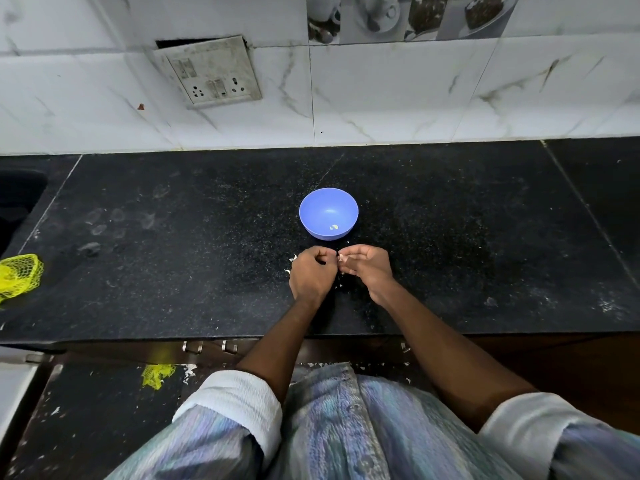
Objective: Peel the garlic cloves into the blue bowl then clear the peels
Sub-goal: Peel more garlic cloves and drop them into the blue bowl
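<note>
Here the garlic clove (340, 258) is sitting pinched between the two hands, just in front of the blue bowl (328, 213) and a little above the desk (173, 254); only a pale sliver of it is showing between the fingertips, so how much skin is left on it cannot be told. The bowl is standing upright near the middle of the desk, with one small pale piece (334, 227) lying in its bottom, probably a peeled clove. Holding the work so near the bowl is likely meant to make the drop short once the skin is off, while the peels are falling onto the desk rather than into it.

The left hand (311, 275) is curling its fingers inward, knuckles up, its fingertips meeting the right hand's at the clove; whether it is gripping the clove itself or a strip of skin is hidden. The right hand (365, 270) is pinching the clove between thumb and forefinger, the other fingers bending loosely beneath.

White peel scraps (292, 259) are lying on the desk around and under the hands. A yellow net bag (19, 275) is resting at the desk's left edge, well apart, and another yellow scrap (157, 374) is lying on the floor.
</note>
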Motion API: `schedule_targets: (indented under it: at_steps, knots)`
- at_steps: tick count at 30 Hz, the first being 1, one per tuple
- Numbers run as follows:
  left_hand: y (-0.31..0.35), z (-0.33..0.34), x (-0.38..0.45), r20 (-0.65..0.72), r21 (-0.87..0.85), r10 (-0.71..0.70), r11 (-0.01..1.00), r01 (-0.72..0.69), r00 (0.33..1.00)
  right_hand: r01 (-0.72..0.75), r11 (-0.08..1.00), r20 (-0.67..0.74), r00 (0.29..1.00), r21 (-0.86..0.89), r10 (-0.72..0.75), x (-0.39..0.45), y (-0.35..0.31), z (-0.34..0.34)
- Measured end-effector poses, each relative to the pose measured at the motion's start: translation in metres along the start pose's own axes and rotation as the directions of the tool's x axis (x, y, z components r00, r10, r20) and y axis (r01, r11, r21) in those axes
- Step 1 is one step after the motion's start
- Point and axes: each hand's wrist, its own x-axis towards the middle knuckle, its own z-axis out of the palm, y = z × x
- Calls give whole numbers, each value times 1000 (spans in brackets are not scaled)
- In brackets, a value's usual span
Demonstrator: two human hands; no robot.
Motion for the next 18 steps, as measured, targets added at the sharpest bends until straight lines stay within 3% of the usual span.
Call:
schedule_targets:
  at_steps: [12, 18]
  knots:
    - [-4, -2, 8, 177, -342, -93, 927, 150, 980, 145, 974, 24, 989, -174, -143, 8, 3, -2]
    - [-4, -5, 8, 228, -328, -68, 934, 142, 971, 198, 935, 111, 979, -295, -172, 9, -1, -9]
